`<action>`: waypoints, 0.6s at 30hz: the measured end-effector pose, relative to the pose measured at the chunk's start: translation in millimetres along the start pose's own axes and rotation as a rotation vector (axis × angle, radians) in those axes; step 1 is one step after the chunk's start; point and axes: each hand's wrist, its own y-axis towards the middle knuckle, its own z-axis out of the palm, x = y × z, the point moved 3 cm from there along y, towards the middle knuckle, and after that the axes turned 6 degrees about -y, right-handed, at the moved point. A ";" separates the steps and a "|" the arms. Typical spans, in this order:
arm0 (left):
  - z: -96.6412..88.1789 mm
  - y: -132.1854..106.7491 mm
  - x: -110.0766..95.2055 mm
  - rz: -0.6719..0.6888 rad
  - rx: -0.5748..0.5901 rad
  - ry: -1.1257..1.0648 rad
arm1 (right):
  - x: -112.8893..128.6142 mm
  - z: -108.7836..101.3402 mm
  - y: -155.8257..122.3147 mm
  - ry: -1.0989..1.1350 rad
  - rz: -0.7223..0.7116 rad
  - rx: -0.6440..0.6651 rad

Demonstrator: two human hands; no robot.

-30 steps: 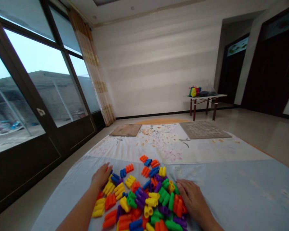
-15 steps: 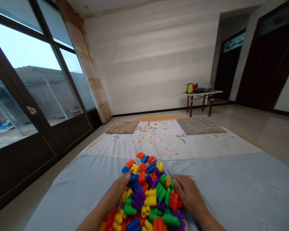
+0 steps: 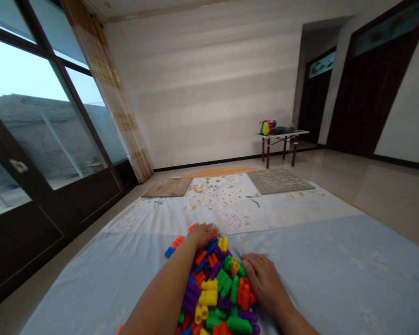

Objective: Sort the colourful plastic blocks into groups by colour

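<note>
A heap of plastic bullet-shaped building blocks (image 3: 209,298) in orange, blue, yellow, green and purple lies on the cloth in front of me. My left hand (image 3: 204,235) reaches across the heap and rests palm down, fingers outstretched, on the blocks at its far end. That forearm covers much of the heap's left side. Beside the right edge, my right hand (image 3: 265,279) lies with its fingers extended against green and orange blocks, and holds none. Near my left wrist, an orange block (image 3: 178,241) and a blue block (image 3: 169,252) show at the heap's outer edge.
A pale blue and white floral cloth (image 3: 300,251) covers the surface. Toward its far edge lie a brown board (image 3: 168,187) and a grey patterned board (image 3: 279,180). Against the wall stands a small table (image 3: 282,136) bearing a colourful bag (image 3: 267,127).
My left hand has moved from the heap's left side forward and right onto its far blocks. My right hand stays at the right edge. The view has turned slightly right.
</note>
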 end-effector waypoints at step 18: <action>-22.3 -190.9 -36.9 0.045 0.091 -0.143 | 4.2 -5.4 4.8 -0.018 -0.042 0.026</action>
